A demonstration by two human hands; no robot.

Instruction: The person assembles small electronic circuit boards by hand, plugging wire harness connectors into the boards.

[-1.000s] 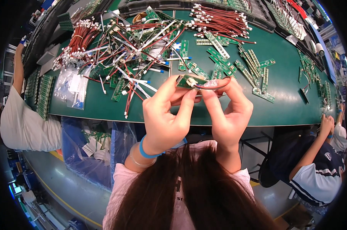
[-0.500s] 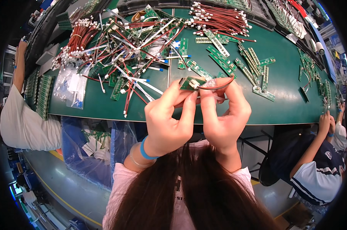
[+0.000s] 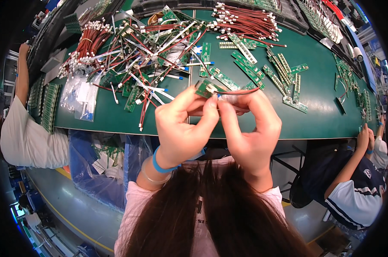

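Note:
In front of my chest, both hands are raised over the table's near edge. My left hand point(image 3: 183, 128) is closed, pinching a small green circuit board point(image 3: 205, 88) between thumb and fingers. From a white connector on that board, a red-and-black wire point(image 3: 241, 92) runs right across the other hand's fingers. My right hand point(image 3: 254, 130) is closed too, its thumb and forefinger pinching a white flat ribbon cable point(image 3: 230, 99) with a blue end beside the board. The fingertips almost meet and hide whether the cable end sits in the board.
A tangled heap of wired boards and ribbon cables point(image 3: 146, 55) covers the green table point(image 3: 159, 124) at left. Red wire bundles point(image 3: 245, 23) lie at the back, loose green boards point(image 3: 284, 73) to the right. A blue-lined bin point(image 3: 95, 171) stands below. Co-workers point(image 3: 356, 184) sit at both sides.
Both hands have shifted slightly, the left one a little to the left. The board has tilted and moved up-left; the wire now lies flatter, and the cable's blue end shows between the fingertips.

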